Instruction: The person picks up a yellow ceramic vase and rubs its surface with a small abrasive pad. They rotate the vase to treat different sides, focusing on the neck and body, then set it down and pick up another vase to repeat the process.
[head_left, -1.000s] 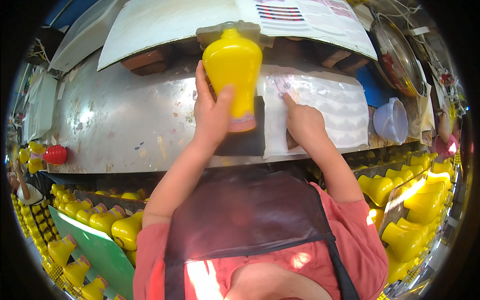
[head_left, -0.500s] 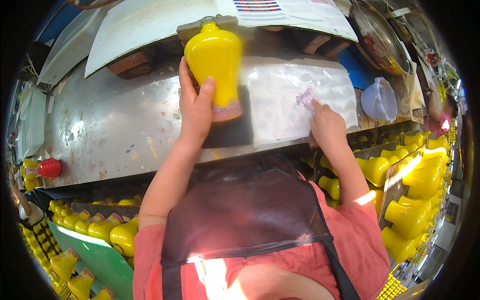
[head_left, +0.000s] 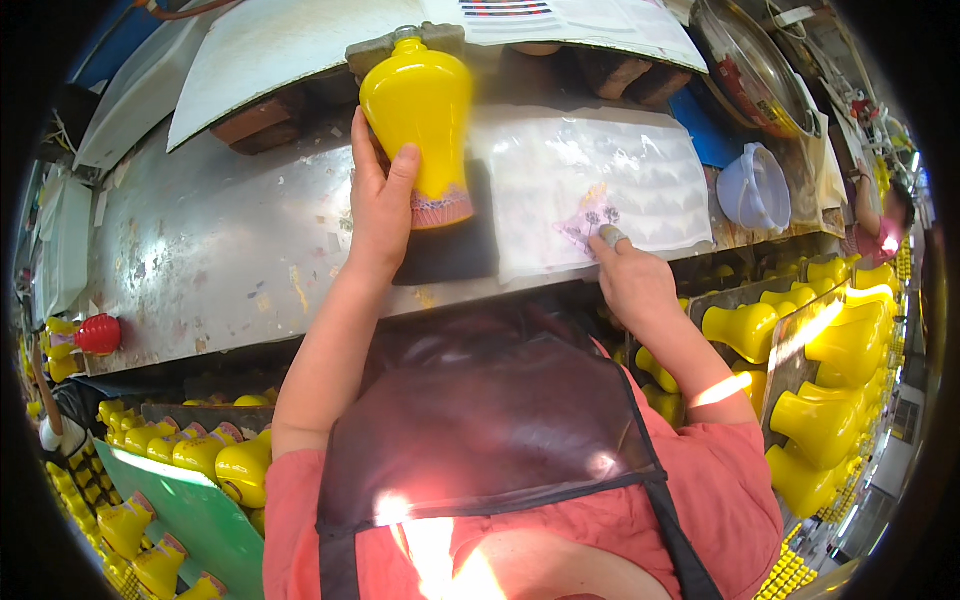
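Around the desk (head_left: 230,240), through the camera, I see many yellow vases (head_left: 820,425), to the left and right below its near edge. Between its far and near edges is the one vase (head_left: 418,110) that my left hand (head_left: 384,210) grips, with thumb and fingers closed around the narrow part. Its neck points to the far edge, at a grey block (head_left: 440,38); its pink-patterned foot is over a black mat (head_left: 480,235). Right of this mat, a white sheet (head_left: 650,170) reaches almost to the near edge. On it lies a pale purple film (head_left: 575,225) with dark flowers. My right hand (head_left: 638,285) has fingertips at this film; I cannot tell if this grip pinches it or only presses.
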